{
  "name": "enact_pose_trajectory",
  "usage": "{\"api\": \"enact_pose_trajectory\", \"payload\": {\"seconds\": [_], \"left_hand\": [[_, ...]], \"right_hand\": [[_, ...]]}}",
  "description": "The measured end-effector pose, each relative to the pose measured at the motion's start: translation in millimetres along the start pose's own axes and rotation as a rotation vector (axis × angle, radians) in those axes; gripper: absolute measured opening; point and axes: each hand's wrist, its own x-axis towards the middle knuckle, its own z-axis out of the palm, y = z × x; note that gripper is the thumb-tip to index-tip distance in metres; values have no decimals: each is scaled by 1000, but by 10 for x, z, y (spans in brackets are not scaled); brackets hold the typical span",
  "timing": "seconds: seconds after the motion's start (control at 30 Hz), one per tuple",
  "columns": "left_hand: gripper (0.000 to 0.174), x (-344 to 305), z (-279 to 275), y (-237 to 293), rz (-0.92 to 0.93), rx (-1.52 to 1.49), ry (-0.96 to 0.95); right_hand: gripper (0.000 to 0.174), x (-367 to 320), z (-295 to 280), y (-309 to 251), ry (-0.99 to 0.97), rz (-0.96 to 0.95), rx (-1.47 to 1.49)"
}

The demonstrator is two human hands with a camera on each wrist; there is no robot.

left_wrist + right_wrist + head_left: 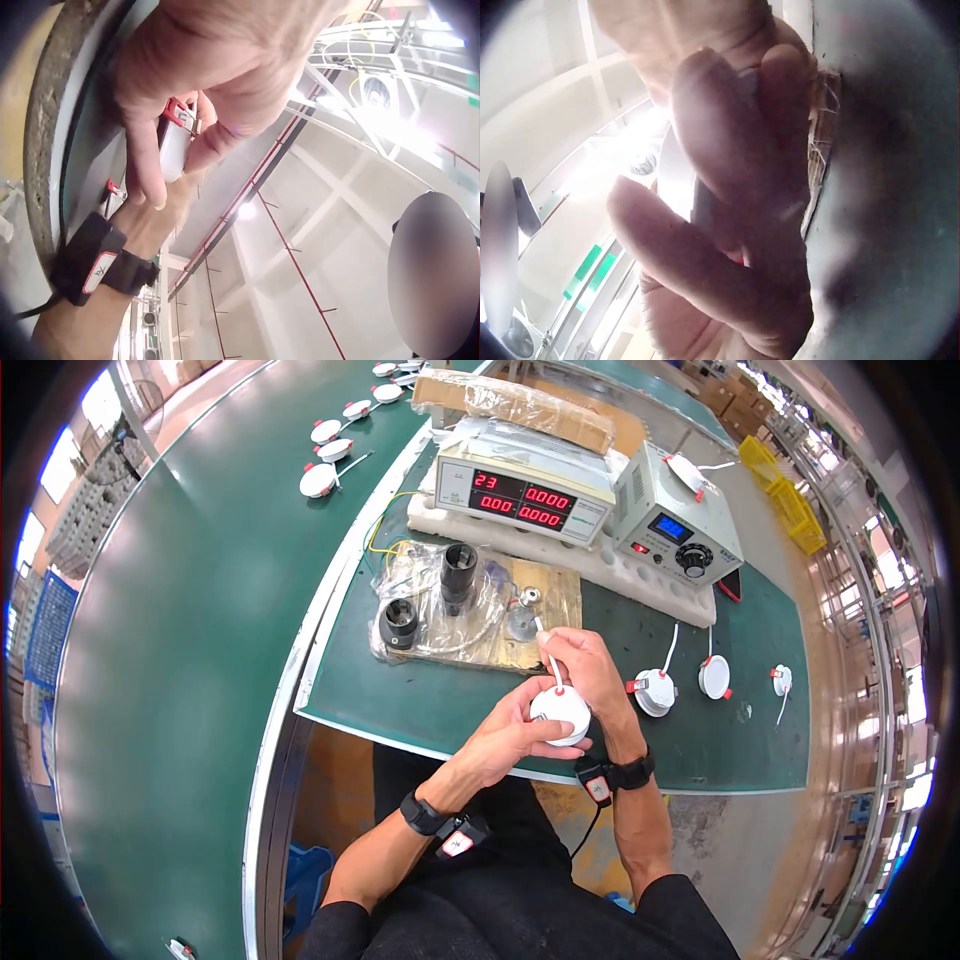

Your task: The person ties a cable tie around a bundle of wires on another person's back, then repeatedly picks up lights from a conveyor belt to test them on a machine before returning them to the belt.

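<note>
A white round downlight (562, 712) is held in my left hand (500, 740), its thumb across the disc and fingers beneath the rim. My right hand (588, 668) pinches the light's white cable (556, 674) between thumb and fingers, with the cable end pointing away from me. Just beyond that end, a round metal plate (521, 624) sits on a plastic-covered wooden board (490, 648). The left wrist view shows the light's edge (175, 147) between finger and thumb, beside a red spring clip (174, 111). Fingers hide most of the light in the right wrist view.
Black sockets (400, 622) stand on the board's left part. Behind it are a meter with red digits (522, 498) and a grey box with a dial (680, 525). Several downlights (655, 693) lie to the right, others (318, 481) on the long green surface at left.
</note>
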Motion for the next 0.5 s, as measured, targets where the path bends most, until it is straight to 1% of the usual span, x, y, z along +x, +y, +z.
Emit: {"api": "enact_pose_trajectory", "payload": {"seconds": [0.03,0.17,0.2,0.4,0.5], "left_hand": [[54,10,-26,3,-2,14,-2],[58,36,-61,22,-16,23,-16],[59,39,-53,14,2,-28,-10],[62,17,-34,80,-42,18,2],[61,18,-37,91,-57,-74,6]], "right_hand": [[37,-2,7,-15,8,-19,-69],[37,28,12,-26,14,-33,-80],[37,34,19,-21,13,-33,-72],[36,9,41,-98,9,-16,-86],[36,8,36,-63,19,6,-62]]}}
